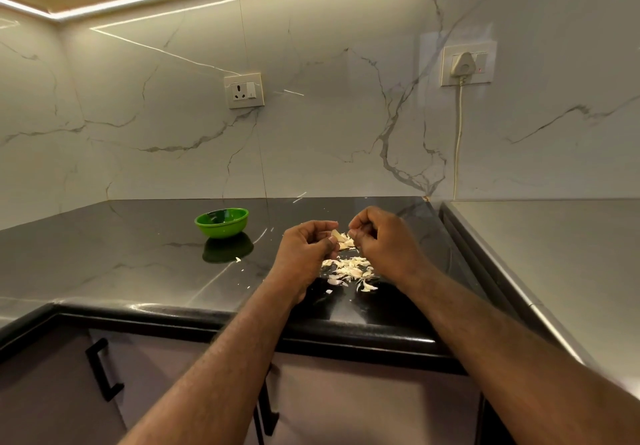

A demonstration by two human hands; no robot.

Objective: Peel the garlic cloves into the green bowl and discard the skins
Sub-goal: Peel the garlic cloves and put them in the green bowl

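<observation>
My left hand point(304, 247) and my right hand point(384, 243) meet above the black countertop point(138, 257), both pinching a pale garlic clove point(341, 238) with loose skin hanging from it. Directly under the hands lies a heap of garlic skins point(349, 271). The green bowl point(221, 223) stands on the counter to the left of my hands, a short way off; what it holds is hard to make out.
A few skin flakes point(238, 259) lie scattered near the bowl. A steel surface point(554, 254) adjoins the counter on the right. The marble wall carries a socket point(244, 90) and a plugged-in white cord point(459, 133). Cabinet handles point(102, 368) sit below the counter edge.
</observation>
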